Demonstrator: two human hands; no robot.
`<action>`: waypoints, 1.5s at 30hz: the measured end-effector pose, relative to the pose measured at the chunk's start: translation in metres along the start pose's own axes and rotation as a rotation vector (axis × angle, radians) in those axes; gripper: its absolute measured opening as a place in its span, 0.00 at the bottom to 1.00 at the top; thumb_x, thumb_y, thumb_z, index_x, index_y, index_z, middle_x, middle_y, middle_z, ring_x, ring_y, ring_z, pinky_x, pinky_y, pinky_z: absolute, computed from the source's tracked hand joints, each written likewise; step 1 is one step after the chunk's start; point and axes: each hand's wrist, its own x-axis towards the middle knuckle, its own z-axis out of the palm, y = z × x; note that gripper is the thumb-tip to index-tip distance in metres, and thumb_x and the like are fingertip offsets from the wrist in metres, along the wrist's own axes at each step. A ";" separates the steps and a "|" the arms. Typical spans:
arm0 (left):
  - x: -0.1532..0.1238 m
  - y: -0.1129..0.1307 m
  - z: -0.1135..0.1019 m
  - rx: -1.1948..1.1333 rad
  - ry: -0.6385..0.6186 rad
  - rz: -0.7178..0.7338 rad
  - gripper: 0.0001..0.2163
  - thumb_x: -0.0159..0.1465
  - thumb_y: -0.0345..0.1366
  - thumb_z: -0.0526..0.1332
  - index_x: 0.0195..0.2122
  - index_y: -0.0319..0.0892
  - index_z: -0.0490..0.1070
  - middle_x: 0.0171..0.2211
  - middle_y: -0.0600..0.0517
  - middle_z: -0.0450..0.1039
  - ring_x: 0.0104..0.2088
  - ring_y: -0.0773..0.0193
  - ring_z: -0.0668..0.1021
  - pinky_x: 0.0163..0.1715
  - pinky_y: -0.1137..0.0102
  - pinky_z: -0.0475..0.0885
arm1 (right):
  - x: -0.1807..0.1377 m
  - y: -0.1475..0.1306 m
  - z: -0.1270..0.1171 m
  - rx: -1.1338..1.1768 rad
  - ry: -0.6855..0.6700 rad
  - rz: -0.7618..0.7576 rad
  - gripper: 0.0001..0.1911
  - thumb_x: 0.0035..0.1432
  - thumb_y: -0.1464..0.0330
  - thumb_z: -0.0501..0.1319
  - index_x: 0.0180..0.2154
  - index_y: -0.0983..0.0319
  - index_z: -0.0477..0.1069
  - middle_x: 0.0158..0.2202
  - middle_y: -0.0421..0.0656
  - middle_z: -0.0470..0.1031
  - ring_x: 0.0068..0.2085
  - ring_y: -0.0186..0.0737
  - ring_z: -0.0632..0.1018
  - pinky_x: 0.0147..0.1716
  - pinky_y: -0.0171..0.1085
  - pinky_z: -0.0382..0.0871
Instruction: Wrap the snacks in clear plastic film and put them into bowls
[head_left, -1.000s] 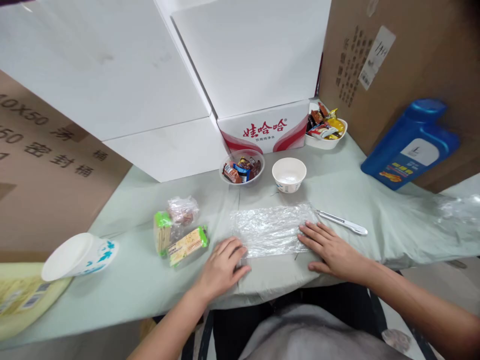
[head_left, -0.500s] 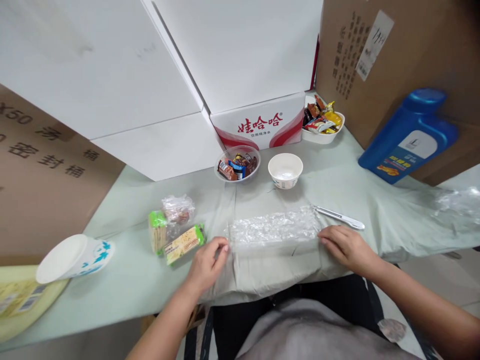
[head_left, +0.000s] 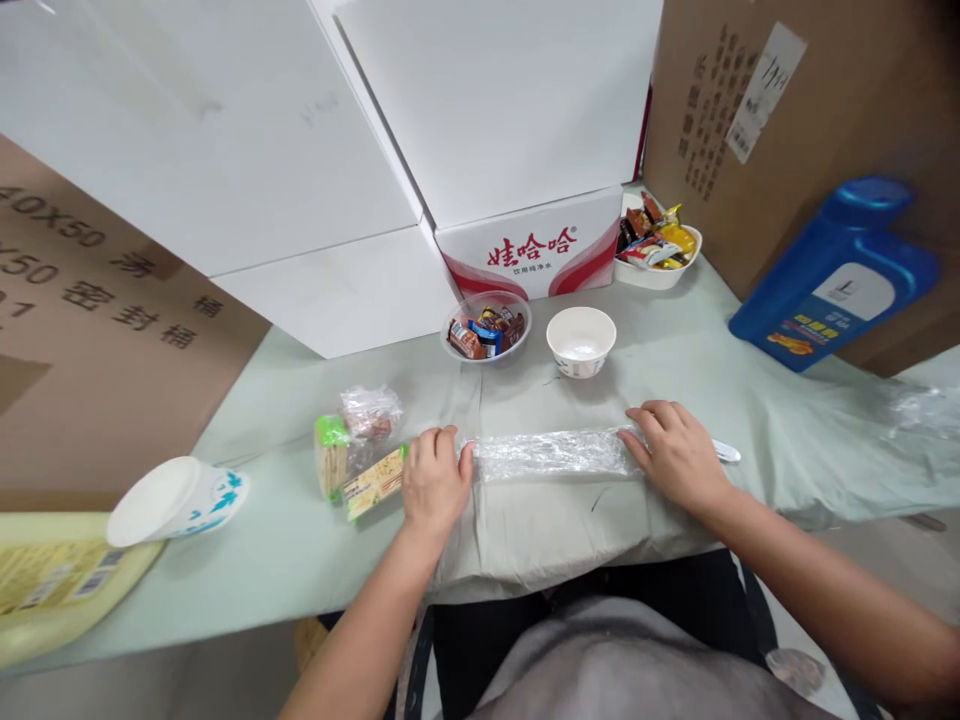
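Observation:
A folded strip of crinkled clear plastic wrap [head_left: 555, 456] lies crosswise on the cloth-covered table in front of me. My left hand [head_left: 436, 482] closes at its left end, fingers curled over with the thumb beside them. At the right end my right hand [head_left: 677, 456] pinches the wrap between thumb and fingers. The right hand covers most of a utility knife, whose white handle [head_left: 726, 452] sticks out beyond it. Just left of my left hand lies a green-ended packet of crackers [head_left: 375, 484], partly hidden by the fingers.
Another cracker packet [head_left: 332, 457] and a clear-wrapped snack [head_left: 372, 412] lie further left. Behind the wrap stand a clear bowl of snacks [head_left: 486, 328], a paper bowl [head_left: 581, 342] and a white snack dish [head_left: 658, 272]. A paper cup [head_left: 178, 500] lies left; a blue bottle [head_left: 836, 275] leans right.
The wrap has become a narrower strip, its near edge folded away from me. Both hands have moved forward along its ends, the right one now over the knife. The view has shifted slightly.

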 end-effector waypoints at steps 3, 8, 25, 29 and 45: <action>-0.012 0.012 -0.004 -0.076 0.067 0.245 0.21 0.69 0.44 0.51 0.58 0.36 0.66 0.58 0.35 0.66 0.60 0.43 0.66 0.57 0.52 0.61 | -0.006 -0.008 0.003 0.096 0.002 -0.305 0.28 0.66 0.52 0.51 0.58 0.64 0.67 0.60 0.55 0.67 0.61 0.56 0.65 0.57 0.53 0.57; -0.032 0.025 0.015 -0.121 -0.301 0.482 0.34 0.65 0.55 0.55 0.68 0.46 0.51 0.69 0.42 0.50 0.68 0.39 0.49 0.62 0.44 0.50 | -0.013 -0.015 0.025 0.149 -0.240 -0.526 0.45 0.60 0.41 0.49 0.66 0.65 0.54 0.66 0.55 0.57 0.67 0.61 0.53 0.61 0.62 0.46; -0.044 0.076 0.008 -0.365 -0.254 0.724 0.24 0.66 0.44 0.58 0.61 0.41 0.62 0.63 0.39 0.59 0.65 0.44 0.59 0.61 0.45 0.58 | -0.095 -0.008 -0.034 0.461 -0.079 -0.457 0.10 0.64 0.75 0.54 0.43 0.61 0.71 0.46 0.48 0.76 0.49 0.45 0.73 0.48 0.46 0.65; -0.044 0.075 -0.001 -0.508 -0.252 0.733 0.18 0.66 0.37 0.57 0.56 0.40 0.66 0.57 0.40 0.66 0.61 0.46 0.64 0.59 0.47 0.60 | -0.078 -0.016 -0.061 0.699 -0.233 -0.523 0.11 0.64 0.77 0.51 0.44 0.62 0.69 0.40 0.47 0.76 0.45 0.41 0.75 0.47 0.44 0.66; -0.064 0.058 0.013 -0.911 -0.203 0.477 0.15 0.62 0.27 0.54 0.50 0.41 0.62 0.45 0.43 0.73 0.49 0.57 0.76 0.47 0.61 0.75 | 0.100 -0.044 0.021 0.688 -0.443 -0.297 0.12 0.58 0.73 0.61 0.45 0.63 0.73 0.37 0.45 0.79 0.38 0.40 0.79 0.40 0.37 0.69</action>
